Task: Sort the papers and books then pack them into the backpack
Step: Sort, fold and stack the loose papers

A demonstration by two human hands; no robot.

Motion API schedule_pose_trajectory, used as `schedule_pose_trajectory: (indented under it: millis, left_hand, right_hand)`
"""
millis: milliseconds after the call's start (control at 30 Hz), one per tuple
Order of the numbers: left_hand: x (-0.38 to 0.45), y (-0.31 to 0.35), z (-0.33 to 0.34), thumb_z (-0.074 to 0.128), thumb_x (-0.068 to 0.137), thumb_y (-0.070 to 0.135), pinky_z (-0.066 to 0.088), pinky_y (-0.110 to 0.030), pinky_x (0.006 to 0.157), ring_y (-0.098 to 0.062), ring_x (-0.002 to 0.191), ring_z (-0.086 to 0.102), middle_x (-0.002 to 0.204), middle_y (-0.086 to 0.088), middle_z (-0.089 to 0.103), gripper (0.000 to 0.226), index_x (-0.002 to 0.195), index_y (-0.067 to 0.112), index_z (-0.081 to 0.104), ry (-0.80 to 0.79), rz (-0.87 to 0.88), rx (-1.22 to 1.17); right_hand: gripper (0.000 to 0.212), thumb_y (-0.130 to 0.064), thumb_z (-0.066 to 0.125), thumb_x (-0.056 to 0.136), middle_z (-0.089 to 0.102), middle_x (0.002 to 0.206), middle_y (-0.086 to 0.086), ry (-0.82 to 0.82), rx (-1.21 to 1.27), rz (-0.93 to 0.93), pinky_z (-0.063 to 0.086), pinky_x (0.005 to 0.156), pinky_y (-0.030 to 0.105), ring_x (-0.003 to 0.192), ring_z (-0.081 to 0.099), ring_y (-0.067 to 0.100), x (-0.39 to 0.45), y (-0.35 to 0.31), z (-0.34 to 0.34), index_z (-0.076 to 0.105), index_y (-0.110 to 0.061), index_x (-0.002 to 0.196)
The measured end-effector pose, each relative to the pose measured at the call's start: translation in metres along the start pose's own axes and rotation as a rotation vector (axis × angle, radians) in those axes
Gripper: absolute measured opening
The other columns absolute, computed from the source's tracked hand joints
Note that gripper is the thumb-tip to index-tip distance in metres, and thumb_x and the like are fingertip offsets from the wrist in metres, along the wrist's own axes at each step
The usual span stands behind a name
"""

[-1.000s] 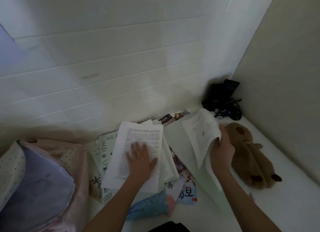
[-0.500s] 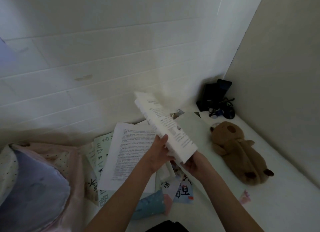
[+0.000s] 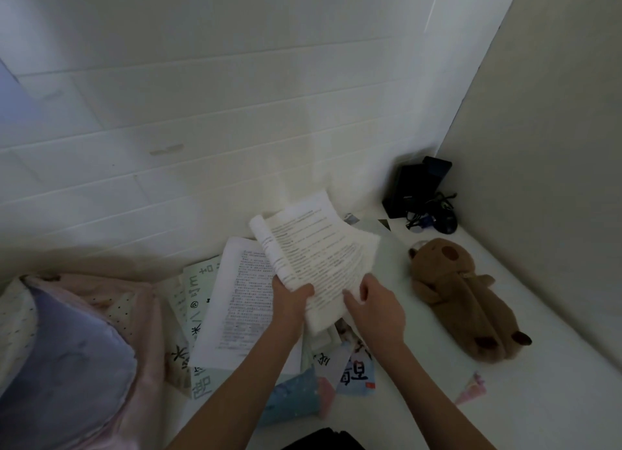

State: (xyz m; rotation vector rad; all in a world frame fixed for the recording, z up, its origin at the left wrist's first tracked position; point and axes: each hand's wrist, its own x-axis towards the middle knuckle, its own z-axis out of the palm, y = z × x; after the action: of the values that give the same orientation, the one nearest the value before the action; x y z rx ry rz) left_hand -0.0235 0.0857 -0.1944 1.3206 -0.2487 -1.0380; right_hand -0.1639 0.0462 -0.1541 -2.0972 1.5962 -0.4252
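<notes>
The fanned sheaf of printed pages (image 3: 313, 258) is pinched at its near corner by the left hand (image 3: 291, 296) and steadied by the right hand (image 3: 377, 310) (fingers curled against its edge), so loose sheets could be spilled onto the paper pile (image 3: 235, 301) below.

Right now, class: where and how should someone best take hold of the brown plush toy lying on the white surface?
Probably round the plush toy's narrow middle, coming from above: it lies flat and lengthwise, clear of the papers, so fingers can close across its soft body.
</notes>
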Motion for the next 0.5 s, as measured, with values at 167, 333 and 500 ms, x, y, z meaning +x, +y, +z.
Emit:
schedule_pose_trajectory:
  millis: [167,333,500]
  left_hand:
    - [-0.020,0.017,0.013,0.048,0.081,0.008,0.056,-0.037,0.082,-0.030,0.114,0.057,0.128,-0.014,0.057,0.055,0.136,0.011,0.042,-0.184,-0.115,-0.059]
    - [-0.041,0.016,0.023,0.030,0.088,0.004,0.043,-0.023,0.087,-0.011,0.105,0.054,0.132,-0.007,0.047,0.061,0.148,0.012,0.023,-0.419,-0.158,0.115]
    - [-0.023,0.034,0.002,0.055,0.087,0.043,0.046,-0.037,0.097,-0.020,0.122,0.053,0.144,-0.008,0.044,0.066,0.146,0.030,0.028,-0.161,-0.136,0.023]
  right_hand:
    - [0.061,-0.038,0.067,0.082,0.044,0.124,-0.005,0.048,0.269,-0.241,0.045,0.091,0.032,0.109,0.046,0.012,0.002,-0.030,0.007,0.039,-0.013,0.130]
    - [0.046,-0.031,0.051,0.094,0.056,0.128,0.009,-0.222,0.667,0.234,0.050,0.089,0.038,0.107,0.057,0.023,0.016,-0.049,0.014,0.041,-0.011,0.135]
    - [0.021,-0.016,0.049,0.096,0.070,0.107,0.010,-0.208,1.172,0.204,0.056,0.084,0.044,0.096,0.068,0.027,0.026,-0.039,-0.004,0.061,-0.010,0.113]
